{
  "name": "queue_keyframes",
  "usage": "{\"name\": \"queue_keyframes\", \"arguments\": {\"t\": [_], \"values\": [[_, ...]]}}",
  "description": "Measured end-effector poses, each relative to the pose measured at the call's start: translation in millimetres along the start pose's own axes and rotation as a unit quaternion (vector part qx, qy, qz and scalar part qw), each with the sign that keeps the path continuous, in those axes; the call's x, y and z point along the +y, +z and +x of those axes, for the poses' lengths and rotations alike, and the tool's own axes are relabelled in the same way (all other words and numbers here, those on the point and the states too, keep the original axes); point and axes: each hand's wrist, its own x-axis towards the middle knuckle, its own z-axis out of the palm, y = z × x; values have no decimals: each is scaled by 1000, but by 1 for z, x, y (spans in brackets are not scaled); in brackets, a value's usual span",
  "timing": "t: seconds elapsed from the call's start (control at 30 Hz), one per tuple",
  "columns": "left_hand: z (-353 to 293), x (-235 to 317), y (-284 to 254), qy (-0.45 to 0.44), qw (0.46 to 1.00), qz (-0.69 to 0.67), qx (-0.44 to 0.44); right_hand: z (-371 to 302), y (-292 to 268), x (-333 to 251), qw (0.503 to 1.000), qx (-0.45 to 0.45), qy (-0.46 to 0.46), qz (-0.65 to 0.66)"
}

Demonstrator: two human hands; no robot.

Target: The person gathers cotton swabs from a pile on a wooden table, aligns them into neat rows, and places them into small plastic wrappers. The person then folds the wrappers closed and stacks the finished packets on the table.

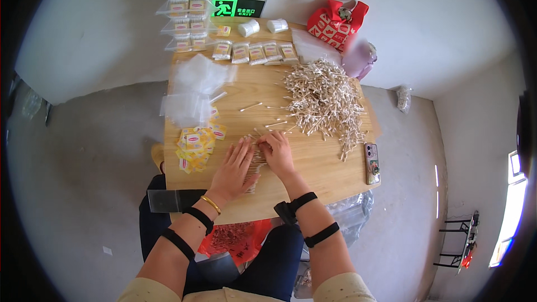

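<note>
My left hand (234, 168) lies flat, fingers stretched, across a row of cotton swabs (255, 170) lined up side by side on the wooden table. Close by on the right, my right hand (278, 154) has its fingers curled in a pinch at the far end of that row. A cotton swab seems to be between those fingertips, though they partly hide it. Several loose cotton swabs (275, 123) are scattered just beyond both hands. Farther right rises a large heap of cotton swabs (324, 98).
Yellow printed cards (196, 144) and clear plastic bags (196, 92) lie at the left. Filled swab packs (240, 52) line the far side, beside stacked packs (189, 8). A phone (372, 164) rests by the right edge; a red bag (335, 28) stands behind the heap.
</note>
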Motion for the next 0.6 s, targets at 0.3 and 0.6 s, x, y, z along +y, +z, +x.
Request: {"name": "queue_keyframes", "arguments": {"t": [0.3, 0.6], "values": [[0, 1, 1, -16, 997, 61, -39, 28, -36, 19, 995, -29, 4, -100], [1, 4, -1, -18, 999, 28, -25, 30, -34, 44, 993, -29, 37, -107]]}}
